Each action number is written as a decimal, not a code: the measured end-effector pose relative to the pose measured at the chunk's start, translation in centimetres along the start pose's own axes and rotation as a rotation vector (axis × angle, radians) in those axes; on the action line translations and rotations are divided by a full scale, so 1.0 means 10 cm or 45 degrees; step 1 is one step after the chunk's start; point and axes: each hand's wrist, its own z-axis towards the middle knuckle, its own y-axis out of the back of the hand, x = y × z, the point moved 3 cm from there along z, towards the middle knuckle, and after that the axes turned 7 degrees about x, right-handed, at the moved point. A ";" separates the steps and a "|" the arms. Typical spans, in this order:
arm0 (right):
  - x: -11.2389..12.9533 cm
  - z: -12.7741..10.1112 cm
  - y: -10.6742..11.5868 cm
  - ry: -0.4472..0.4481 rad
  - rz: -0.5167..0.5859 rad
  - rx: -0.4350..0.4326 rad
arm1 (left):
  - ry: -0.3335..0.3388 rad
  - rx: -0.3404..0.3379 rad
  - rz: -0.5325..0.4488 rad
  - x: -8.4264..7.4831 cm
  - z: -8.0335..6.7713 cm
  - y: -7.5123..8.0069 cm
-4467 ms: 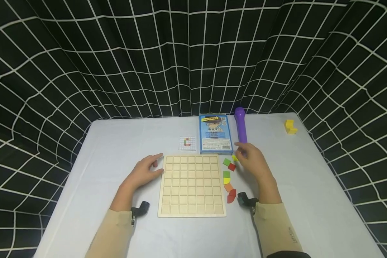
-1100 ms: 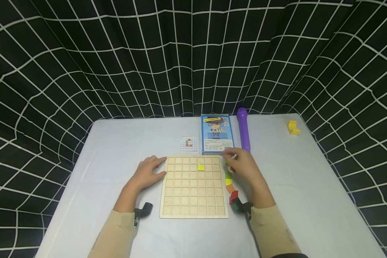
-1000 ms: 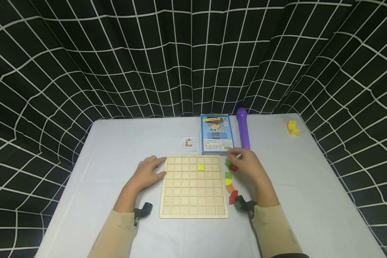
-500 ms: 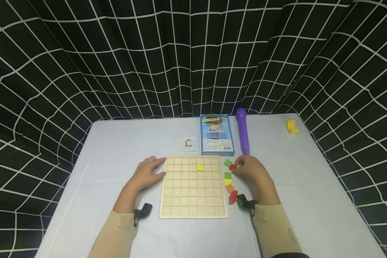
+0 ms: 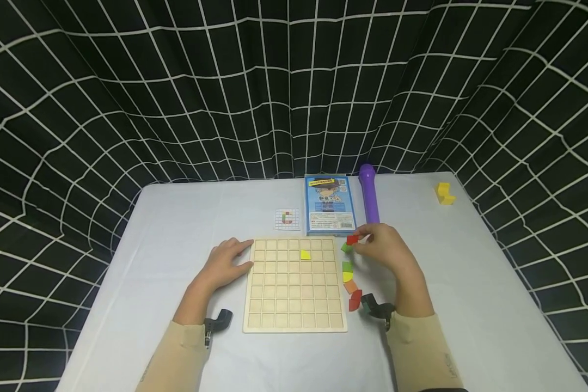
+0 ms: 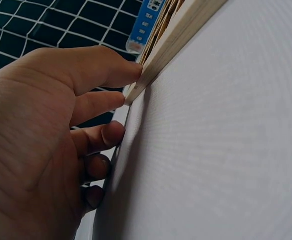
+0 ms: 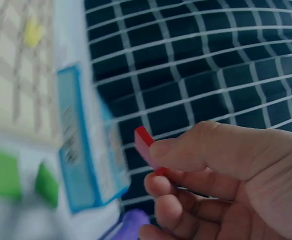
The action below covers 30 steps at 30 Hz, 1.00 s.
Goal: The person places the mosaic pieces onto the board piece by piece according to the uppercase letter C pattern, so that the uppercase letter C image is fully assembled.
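Pinched in right hand (image 7: 226,170) — red piece (image 7: 144,140), hidden edge shown wrist-side.

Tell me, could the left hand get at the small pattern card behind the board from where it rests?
Probably yes: the left hand rests at the board's left edge, and bare table lies between it and the pattern card.

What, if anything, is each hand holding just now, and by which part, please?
The right hand pinches a red piece by its edge. The left hand holds nothing; its fingertips rest against the wooden board.
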 end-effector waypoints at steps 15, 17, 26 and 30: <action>0.56 0.08 -0.58 0.372 -0.037 -0.079 | -0.015 -0.015 -0.004 0.05 -0.01 0.00; 0.61 0.12 -0.71 0.397 -0.091 -0.092 | -0.014 -0.014 -0.005 0.05 -0.01 -0.01; 0.62 0.28 -1.12 0.331 -0.270 -0.109 | -0.027 -0.017 -0.008 0.05 0.01 -0.01; 0.59 0.33 -1.20 0.318 -0.301 -0.087 | -0.027 -0.018 -0.010 0.05 0.01 -0.01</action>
